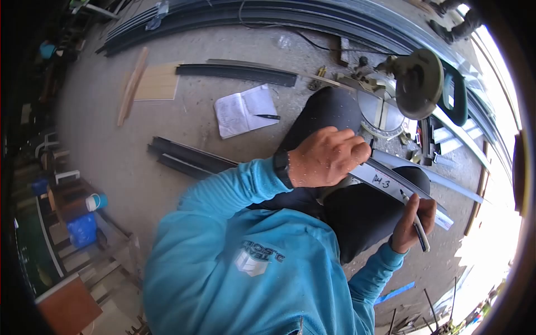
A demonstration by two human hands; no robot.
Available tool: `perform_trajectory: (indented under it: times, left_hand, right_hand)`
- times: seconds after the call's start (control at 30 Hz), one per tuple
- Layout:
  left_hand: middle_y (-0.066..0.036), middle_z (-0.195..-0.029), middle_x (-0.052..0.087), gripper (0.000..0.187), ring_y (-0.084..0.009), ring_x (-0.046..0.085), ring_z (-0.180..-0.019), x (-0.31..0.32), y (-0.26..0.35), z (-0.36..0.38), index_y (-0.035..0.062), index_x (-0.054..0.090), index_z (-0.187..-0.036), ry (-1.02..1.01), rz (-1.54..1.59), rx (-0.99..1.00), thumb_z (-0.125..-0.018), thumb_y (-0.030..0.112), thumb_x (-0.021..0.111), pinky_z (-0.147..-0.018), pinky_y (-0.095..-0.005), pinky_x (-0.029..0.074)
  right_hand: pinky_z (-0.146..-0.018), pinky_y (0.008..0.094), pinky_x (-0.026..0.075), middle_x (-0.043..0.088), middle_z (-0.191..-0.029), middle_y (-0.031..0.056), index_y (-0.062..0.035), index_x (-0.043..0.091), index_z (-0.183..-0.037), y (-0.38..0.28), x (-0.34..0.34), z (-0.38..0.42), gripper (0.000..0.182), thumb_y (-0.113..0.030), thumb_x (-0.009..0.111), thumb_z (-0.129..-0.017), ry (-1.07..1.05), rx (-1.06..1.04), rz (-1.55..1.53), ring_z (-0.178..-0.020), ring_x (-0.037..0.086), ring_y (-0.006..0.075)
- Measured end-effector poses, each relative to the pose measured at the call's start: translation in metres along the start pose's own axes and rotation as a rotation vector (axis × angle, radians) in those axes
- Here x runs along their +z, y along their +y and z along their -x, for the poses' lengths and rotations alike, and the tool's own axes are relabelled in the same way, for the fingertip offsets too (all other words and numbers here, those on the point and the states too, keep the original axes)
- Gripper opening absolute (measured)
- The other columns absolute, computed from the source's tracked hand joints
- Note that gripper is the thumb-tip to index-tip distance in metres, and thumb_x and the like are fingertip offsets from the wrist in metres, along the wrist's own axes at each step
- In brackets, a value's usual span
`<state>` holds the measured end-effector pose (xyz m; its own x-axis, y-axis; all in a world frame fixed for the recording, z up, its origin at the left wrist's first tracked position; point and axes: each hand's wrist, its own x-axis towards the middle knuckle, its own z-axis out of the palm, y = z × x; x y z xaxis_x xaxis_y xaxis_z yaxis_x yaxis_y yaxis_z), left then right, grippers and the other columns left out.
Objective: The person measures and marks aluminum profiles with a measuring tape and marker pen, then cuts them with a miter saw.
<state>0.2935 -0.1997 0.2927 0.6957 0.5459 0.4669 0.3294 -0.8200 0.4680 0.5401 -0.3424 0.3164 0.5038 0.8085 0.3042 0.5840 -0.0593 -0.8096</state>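
A metal profile (365, 174) lies across my lap, its pale face carrying handwriting that looks like "M-3". My left hand (329, 156), with a dark watch at the wrist, is closed around the profile's upper-left end. In my right hand (416, 220) is a white-bodied marker (421, 234), pinched between thumb and fingers, with its dark tip right at the profile's face beside the writing. An open notebook (231, 114) with a black pen (268, 116) on it rests on the floor beyond my left forearm.
A miter saw (385, 114) stands on the floor ahead to the right. Long dark profiles (223, 15) are stacked across the back. Shorter dark profiles (240, 74) and a wooden strip (133, 86) lie nearby. At the upper right, a person's dark shoes (441, 32) are visible.
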Motion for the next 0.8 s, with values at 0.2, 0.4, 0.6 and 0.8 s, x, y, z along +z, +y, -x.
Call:
perform_trajectory:
  times: [0.2,0.4,0.6,0.8]
  left_hand:
    - [-0.002,-0.088,0.058,0.041,-0.0205,0.061,-0.081,0.006,-0.001,0.004,0.0093,0.056,-0.104,0.032,-0.029,0.012,-0.070,0.008,0.080,-0.065,-0.0356,0.046]
    - [-0.003,-0.089,0.059,0.036,-0.0204,0.060,-0.081,0.003,-0.001,0.004,0.0092,0.057,-0.105,0.040,-0.027,0.027,-0.075,0.009,0.077,-0.064,-0.0355,0.046]
    - [-0.003,-0.090,0.059,0.033,-0.0209,0.061,-0.082,0.006,0.000,0.006,0.0094,0.057,-0.105,0.038,-0.028,0.018,-0.077,0.010,0.074,-0.065,-0.0358,0.046]
    - [-0.003,-0.089,0.059,0.033,-0.0237,0.063,-0.084,-0.004,0.002,0.002,0.0101,0.056,-0.101,-0.019,-0.026,0.011,-0.075,0.010,0.075,-0.066,-0.0385,0.047]
  right_hand:
    - [-0.063,0.0278,0.036,0.053,-0.068,0.0021,-0.0048,0.051,-0.079,-0.003,0.001,0.000,0.034,-0.021,0.069,-0.104,-0.022,-0.028,0.070,-0.067,0.044,0.0085]
    - [-0.063,0.0286,0.039,0.057,-0.069,0.0040,-0.0037,0.054,-0.081,0.001,-0.008,0.001,0.030,-0.017,0.069,-0.102,-0.084,0.002,0.085,-0.066,0.048,0.0094]
    - [-0.062,0.0262,0.033,0.050,-0.069,0.0002,-0.0065,0.049,-0.079,-0.002,0.000,0.000,0.035,-0.021,0.067,-0.105,-0.008,-0.011,0.077,-0.067,0.038,0.0066]
    - [-0.059,0.0247,0.031,0.050,-0.067,-0.0013,-0.0065,0.049,-0.077,-0.012,0.002,0.000,0.034,-0.015,0.069,-0.103,-0.040,0.049,0.024,-0.064,0.039,0.0053]
